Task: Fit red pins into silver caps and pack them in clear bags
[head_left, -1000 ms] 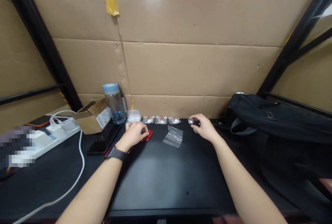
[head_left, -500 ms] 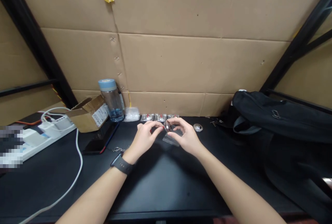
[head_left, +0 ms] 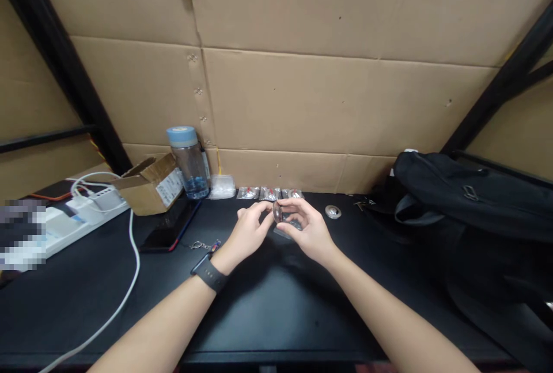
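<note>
My right hand pinches a round, shiny metal disc by its edge, holding it upright over the table. Thumb and fingers of my left hand are pressed together against the disc's left side; whatever they grip is hidden. Below the disc, partly covered by my right hand, lies a small clear plastic bag. A similar metal disc with a hole rests flat to the right. Behind my hands sits a row of small clear packets with red marks.
On the left stand a water bottle, an opened cardboard box and a white power strip with a cable. A phone and a keyring lie nearer. A black backpack fills the right. Cardboard walls the back.
A small red piece that showed at my left fingertips is now hidden. My left fingers are closer against the disc. The whole view has shifted slightly.
</note>
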The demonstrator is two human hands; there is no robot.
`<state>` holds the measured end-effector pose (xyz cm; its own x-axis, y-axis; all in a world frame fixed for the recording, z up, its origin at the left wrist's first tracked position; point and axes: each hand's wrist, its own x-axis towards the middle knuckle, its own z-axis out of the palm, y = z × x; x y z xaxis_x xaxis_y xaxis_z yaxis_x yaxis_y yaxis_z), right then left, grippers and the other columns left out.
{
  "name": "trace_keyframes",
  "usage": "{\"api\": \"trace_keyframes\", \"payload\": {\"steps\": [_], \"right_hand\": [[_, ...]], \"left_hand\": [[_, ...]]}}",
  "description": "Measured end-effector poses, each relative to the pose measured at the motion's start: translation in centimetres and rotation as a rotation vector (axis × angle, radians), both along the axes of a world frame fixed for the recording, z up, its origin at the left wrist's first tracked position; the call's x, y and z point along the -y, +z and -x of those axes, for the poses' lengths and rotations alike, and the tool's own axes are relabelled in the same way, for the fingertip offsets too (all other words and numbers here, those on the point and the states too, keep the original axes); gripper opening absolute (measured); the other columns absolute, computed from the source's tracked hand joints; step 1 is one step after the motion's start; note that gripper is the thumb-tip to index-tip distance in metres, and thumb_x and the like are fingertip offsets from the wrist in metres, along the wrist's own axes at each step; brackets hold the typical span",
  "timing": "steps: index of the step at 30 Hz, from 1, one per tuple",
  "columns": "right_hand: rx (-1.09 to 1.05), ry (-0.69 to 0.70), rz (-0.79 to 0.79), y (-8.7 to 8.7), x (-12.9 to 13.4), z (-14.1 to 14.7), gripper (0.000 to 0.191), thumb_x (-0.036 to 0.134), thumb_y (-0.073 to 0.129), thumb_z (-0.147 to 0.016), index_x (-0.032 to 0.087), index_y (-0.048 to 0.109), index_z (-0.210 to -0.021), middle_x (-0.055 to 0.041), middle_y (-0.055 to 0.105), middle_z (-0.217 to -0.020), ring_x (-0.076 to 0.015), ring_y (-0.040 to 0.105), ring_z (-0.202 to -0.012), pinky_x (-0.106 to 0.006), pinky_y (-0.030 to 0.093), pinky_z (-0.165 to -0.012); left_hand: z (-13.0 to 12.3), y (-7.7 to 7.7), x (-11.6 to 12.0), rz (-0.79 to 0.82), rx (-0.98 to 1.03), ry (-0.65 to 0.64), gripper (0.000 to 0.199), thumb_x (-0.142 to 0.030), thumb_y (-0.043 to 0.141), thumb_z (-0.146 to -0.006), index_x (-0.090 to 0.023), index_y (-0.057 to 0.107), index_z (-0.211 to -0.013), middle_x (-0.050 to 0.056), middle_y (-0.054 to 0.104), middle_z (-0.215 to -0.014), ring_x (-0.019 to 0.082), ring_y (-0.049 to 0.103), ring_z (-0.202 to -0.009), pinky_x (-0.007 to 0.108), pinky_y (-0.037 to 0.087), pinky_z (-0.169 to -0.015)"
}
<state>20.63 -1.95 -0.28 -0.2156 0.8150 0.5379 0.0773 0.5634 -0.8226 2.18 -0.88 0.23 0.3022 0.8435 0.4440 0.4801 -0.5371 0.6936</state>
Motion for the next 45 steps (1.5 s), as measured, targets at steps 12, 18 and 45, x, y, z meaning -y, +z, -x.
{"api": "trace_keyframes", "payload": {"steps": [12,18,45], "right_hand": [[-0.032,-0.003,0.053,-0.6,-0.4,0.2,0.039,0.024,0.081,-0.076,0.023,0.066,-0.111,-0.0090,0.069,-0.119,-0.0241,0.068,-0.108,-0.033,0.057,-0.082],[-0.112,0.013,0.143,-1.1,-0.5,0.6,0.041,0.025,0.084,-0.072,0.022,0.066,-0.108,-0.0089,0.071,-0.116,-0.0235,0.070,-0.102,-0.033,0.058,-0.079],[0.169,-0.020,-0.022,0.7,-0.3,-1.0,0.048,0.025,0.084,-0.073,0.027,0.069,-0.118,-0.0057,0.074,-0.113,-0.0232,0.070,-0.101,-0.037,0.056,-0.087]], "left_hand": [[-0.2,-0.5,0.4,-0.210,-0.144,0.161,0.011,-0.018,0.055,-0.092,-0.021,0.066,-0.092,0.003,0.073,-0.096,0.021,0.063,-0.095,0.034,0.031,-0.083],[-0.3,-0.4,0.7,-0.338,-0.256,0.190,0.011,-0.014,0.054,-0.091,-0.020,0.062,-0.089,0.002,0.072,-0.093,0.020,0.060,-0.094,0.037,0.025,-0.079],[0.2,-0.5,-0.8,0.468,0.547,-0.268,0.032,-0.041,0.083,-0.075,-0.015,0.069,-0.085,0.006,0.076,-0.088,0.020,0.070,-0.085,0.031,0.050,-0.086]]}}
